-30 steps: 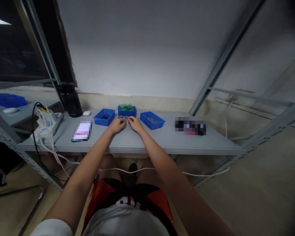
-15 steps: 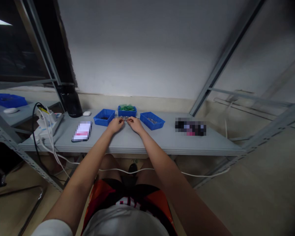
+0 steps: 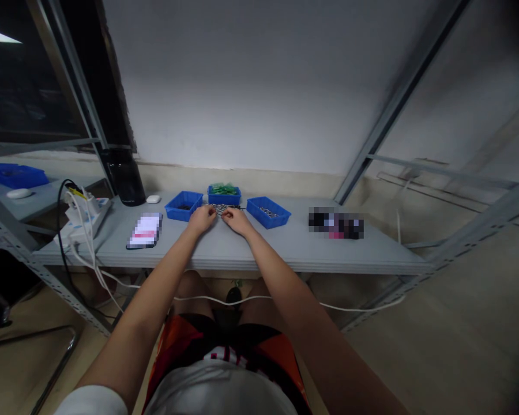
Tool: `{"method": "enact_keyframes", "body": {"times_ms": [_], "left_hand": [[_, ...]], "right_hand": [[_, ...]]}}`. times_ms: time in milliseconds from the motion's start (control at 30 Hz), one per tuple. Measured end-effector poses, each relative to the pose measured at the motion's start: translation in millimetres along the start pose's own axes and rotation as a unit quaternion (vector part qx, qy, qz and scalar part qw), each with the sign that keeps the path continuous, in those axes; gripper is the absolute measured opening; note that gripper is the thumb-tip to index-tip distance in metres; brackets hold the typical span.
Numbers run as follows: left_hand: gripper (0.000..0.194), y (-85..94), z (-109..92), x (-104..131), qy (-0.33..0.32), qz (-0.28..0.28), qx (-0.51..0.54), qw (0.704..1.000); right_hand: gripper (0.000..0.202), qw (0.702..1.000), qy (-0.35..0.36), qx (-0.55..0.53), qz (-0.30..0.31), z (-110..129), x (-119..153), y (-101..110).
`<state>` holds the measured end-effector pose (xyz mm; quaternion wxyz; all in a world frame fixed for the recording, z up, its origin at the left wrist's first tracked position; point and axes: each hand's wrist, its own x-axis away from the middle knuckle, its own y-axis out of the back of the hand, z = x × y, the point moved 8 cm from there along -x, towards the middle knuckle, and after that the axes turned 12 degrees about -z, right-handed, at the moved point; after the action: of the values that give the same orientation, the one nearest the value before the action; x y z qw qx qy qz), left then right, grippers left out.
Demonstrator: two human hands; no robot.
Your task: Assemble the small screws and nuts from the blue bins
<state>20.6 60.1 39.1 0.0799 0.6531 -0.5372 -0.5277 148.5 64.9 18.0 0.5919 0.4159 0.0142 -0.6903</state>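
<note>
My left hand [image 3: 203,219] and my right hand [image 3: 236,219] are close together over the shelf table, fingers pinched. What sits between the fingertips is too small to name. Just beyond them lies a pile of small shiny metal pieces [image 3: 223,208]. Left of my left hand stands a blue bin [image 3: 184,215] with small dark parts inside. On the right, a second blue bin [image 3: 269,221] holds small silvery parts. Behind the pile, a third blue bin [image 3: 224,197] carries green pieces [image 3: 223,189].
A phone [image 3: 144,230] lies at left, near a white earbud case [image 3: 153,199] and a black bottle-like container [image 3: 127,178]. A white power strip [image 3: 84,222] with cables occupies the left end. A blurred-out dark object [image 3: 336,223] rests at right. Metal posts flank the grey table [image 3: 285,251].
My right hand has shifted very slightly left and down, and my left hand a little left. The bins have stayed in place.
</note>
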Motion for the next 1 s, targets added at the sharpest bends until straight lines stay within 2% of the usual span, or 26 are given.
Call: {"method": "enact_keyframes", "body": {"times_ms": [500,733,1000], "left_hand": [[0.024,-1.2,2.1,-1.3,-0.001,-0.015,0.026,1.0],[0.025,-7.7,0.8,-2.2,-0.022,0.014,0.053,0.998],[0.022,-10.4,1.0,-3.4,-0.04,0.011,0.082,0.996]], "right_hand": [[0.014,1.0,0.008,-0.01,0.004,4.1,0.4,-0.8],[0.014,0.998,-0.017,0.01,-0.053,-5.3,-4.6,9.3],[0.016,0.997,-0.03,-0.023,-0.06,-2.3,-3.8,13.6]]}}
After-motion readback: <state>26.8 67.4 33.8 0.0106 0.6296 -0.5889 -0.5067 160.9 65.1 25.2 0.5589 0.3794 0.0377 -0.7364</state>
